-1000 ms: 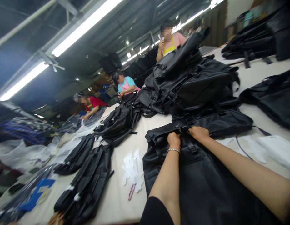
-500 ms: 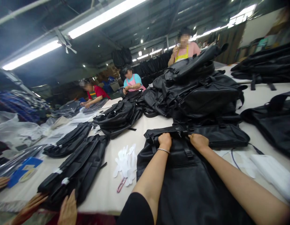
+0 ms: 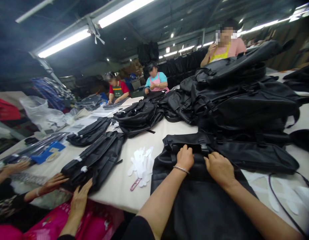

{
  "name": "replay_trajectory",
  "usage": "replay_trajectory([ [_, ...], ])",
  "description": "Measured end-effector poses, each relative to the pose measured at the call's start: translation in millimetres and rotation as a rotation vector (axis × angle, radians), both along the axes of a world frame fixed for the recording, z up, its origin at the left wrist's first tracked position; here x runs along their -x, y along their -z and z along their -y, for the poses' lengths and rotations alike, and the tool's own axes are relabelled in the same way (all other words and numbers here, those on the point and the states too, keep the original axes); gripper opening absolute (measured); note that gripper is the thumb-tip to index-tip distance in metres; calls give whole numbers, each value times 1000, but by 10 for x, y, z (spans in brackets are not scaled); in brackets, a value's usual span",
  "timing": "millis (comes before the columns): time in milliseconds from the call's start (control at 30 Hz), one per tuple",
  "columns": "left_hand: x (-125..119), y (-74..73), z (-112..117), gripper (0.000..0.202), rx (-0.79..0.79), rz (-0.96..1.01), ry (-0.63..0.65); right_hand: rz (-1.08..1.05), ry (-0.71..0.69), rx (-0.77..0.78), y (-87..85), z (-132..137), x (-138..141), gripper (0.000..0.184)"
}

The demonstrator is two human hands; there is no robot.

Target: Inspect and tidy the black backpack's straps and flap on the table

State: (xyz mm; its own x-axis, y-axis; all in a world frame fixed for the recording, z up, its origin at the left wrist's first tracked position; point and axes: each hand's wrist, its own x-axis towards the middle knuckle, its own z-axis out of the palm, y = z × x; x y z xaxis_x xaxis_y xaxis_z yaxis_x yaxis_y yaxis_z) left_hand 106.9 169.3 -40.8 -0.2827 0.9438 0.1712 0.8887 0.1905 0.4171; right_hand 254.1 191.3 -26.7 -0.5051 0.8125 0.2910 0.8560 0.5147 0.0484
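A black backpack [image 3: 214, 206] lies in front of me on the table, its top end pointing away. Wearing a twisted bracelet, my left hand [image 3: 185, 158] is closed on the backpack's upper edge near the opening. A short way to the right, my right hand [image 3: 220, 168] grips the same upper part with bent fingers; the fingertips are partly hidden. Left of the bag lie white gloves [image 3: 141, 165] and a pink-handled small tool [image 3: 136, 184], whose kind I cannot make out.
Stacked black backpacks [image 3: 249, 110] rise beyond my hands. At left, a co-worker's hands [image 3: 79, 200] touch another black backpack [image 3: 99, 160]. White gloves and a dark cord [image 3: 281, 203] lie at right. Several people stand across the pale table [image 3: 114, 196].
The view has swung left, showing more of the co-worker at left. My hands stay at the backpack's top; my right hand's fingers now lie flatter over the edge.
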Motion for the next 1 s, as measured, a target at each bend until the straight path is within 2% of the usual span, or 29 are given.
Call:
replay_trajectory([
  [67,90,-70,291,21,-108,0,-127,53,-16,128,-47,112,74,35],
  [133,207,-74,510,24,-189,58,-348,29,-113,211,-43,100,196,34],
  [200,328,-9,608,29,-198,209,-495,-36,-256,223,22,-19,348,29],
  [233,385,39,611,33,-190,313,-512,-44,-296,239,71,-103,426,29],
  [333,532,167,511,39,-134,693,-421,21,-246,373,222,-334,609,28],
  [433,663,195,379,25,-33,919,-335,-10,-166,390,293,-345,689,27],
  [533,785,166,295,20,32,991,-291,-104,-86,393,288,-87,727,32],
  [633,853,161,248,25,39,1049,-241,-171,-22,589,283,248,808,42],
  [700,852,178,238,29,27,1080,-215,-178,19,662,295,408,897,47],
  [800,812,203,264,32,-8,1131,-187,-172,86,624,314,516,1042,48],
  [900,801,194,323,33,-23,1201,-137,-180,103,596,302,548,1137,42],
  [1000,839,161,360,41,27,1388,-43,-197,96,587,272,570,1155,38],
])
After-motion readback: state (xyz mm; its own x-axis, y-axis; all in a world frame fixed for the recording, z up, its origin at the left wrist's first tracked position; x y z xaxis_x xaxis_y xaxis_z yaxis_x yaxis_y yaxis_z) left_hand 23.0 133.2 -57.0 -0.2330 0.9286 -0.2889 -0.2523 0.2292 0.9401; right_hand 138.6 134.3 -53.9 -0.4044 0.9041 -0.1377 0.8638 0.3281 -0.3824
